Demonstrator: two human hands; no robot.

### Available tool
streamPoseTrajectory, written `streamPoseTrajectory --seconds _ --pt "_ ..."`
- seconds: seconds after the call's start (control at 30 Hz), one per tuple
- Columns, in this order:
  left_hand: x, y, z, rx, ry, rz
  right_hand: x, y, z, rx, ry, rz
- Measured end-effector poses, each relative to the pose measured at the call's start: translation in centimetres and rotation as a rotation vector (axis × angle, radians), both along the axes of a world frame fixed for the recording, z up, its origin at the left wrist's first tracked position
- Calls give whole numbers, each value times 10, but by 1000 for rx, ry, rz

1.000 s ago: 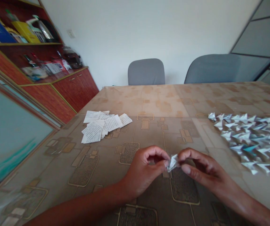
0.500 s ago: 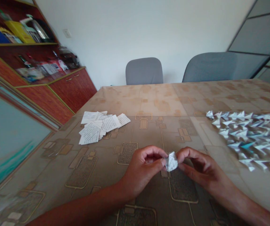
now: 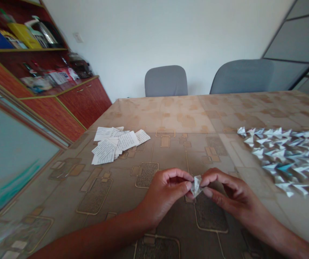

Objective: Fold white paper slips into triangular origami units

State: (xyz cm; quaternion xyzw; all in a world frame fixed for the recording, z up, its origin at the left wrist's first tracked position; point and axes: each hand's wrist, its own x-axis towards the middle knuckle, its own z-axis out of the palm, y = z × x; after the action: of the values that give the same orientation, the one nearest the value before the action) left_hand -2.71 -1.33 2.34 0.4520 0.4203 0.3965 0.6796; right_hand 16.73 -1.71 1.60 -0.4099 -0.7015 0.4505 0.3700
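A small folded piece of printed paper (image 3: 196,185) is pinched between both hands just above the table. My left hand (image 3: 165,194) grips its left edge with thumb and forefinger, the other fingers curled. My right hand (image 3: 224,192) pinches the right edge the same way. A loose pile of flat printed paper slips (image 3: 116,144) lies on the table to the far left. A wide spread of folded paper triangles (image 3: 286,156) covers the table on the right.
The patterned brown tablecloth (image 3: 170,115) covers the whole table. Two grey chairs (image 3: 166,81) stand at the far edge. A red-brown cabinet with cluttered shelves (image 3: 62,90) lines the left wall. A framed teal panel (image 3: 5,158) sits at the near left.
The folded paper between my fingers has been squeezed narrower and turned slightly. Both hands have stayed in nearly the same spot.
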Motion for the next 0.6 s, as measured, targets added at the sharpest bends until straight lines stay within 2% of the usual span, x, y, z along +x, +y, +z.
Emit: streamPoseTrajectory --seconds 0.17,0.4,0.6 --pt "0 0 -1 -6 24 -11 0 0 -5 -8 22 -2" --pt "1 0 -2 9 18 3 0 0 5 -42 -13 22" --pt "1 0 0 48 26 28 -1 0 1 -49 70 11"
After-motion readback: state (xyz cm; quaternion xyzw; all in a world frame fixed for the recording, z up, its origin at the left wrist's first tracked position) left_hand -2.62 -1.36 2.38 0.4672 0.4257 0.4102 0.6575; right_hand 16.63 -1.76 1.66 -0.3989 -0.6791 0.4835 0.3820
